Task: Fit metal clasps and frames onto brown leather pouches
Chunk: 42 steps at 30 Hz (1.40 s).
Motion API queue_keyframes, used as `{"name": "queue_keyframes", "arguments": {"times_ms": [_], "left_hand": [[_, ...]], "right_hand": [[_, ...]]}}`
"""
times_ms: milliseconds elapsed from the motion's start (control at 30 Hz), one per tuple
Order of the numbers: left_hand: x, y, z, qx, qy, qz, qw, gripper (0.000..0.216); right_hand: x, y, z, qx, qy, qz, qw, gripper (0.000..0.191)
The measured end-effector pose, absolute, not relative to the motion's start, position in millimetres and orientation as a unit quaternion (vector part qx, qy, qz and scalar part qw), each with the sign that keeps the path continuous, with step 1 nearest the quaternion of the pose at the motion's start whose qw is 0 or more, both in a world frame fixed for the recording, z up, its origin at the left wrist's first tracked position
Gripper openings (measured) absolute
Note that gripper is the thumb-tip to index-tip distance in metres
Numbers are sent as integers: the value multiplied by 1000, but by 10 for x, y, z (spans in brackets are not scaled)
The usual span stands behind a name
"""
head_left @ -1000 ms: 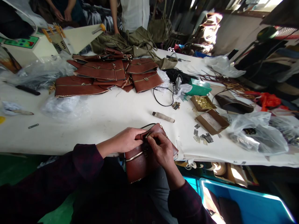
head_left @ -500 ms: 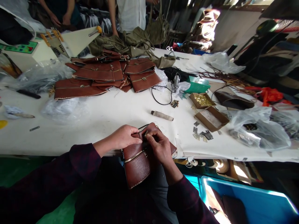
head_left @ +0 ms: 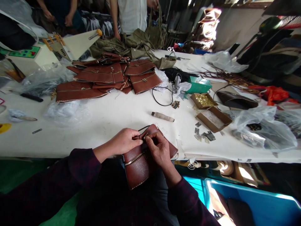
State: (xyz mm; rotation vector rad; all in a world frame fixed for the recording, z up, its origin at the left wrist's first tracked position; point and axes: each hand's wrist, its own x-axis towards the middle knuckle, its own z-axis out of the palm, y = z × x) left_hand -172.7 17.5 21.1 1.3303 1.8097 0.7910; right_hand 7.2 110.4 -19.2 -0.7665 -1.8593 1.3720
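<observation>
A brown leather bag point(head_left: 137, 168) with a brass zipper hangs over the near edge of the white table point(head_left: 113, 122). My left hand point(head_left: 124, 141) is closed on the bag's upper left part. My right hand point(head_left: 160, 149) is closed too, its thumb and fingers pinching a small brass clasp at the bag's top. The two hands touch each other over the clasp. A thin black cord loops out from under the bag's far edge.
A heap of brown leather bags point(head_left: 105, 77) lies at the back left. A wooden-handled tool point(head_left: 163, 116), two cardboard boxes point(head_left: 213, 117) of brass fittings, loose metal plates point(head_left: 204, 135) and plastic bags point(head_left: 261, 130) lie to the right. A blue bin point(head_left: 254, 204) stands below. People stand behind the table.
Both hands stay on the bag's clasp, with only small shifts of the fingers. The bag has slid slightly lower over the table edge.
</observation>
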Motion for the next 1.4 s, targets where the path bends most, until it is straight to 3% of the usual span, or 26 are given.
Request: {"name": "queue_keyframes", "arguments": {"times_ms": [233,467,667,867,1400], "left_hand": [[-1682,197,265,520,713,292,369,24],[-1806,236,300,507,657,320,457,24],[-1812,272,330,494,638,320,496,29],[-1821,303,290,471,639,326,512,31],[-1566,312,435,587,695,231,345,21]], "right_hand": [[144,1120,-195,-289,-736,524,318,18],[172,1158,-298,-275,-684,592,328,19],[157,1103,-341,-312,-679,549,375,11],[153,1097,-342,-308,-690,536,376,15],[177,1111,-259,-338,-681,535,368,16]]}}
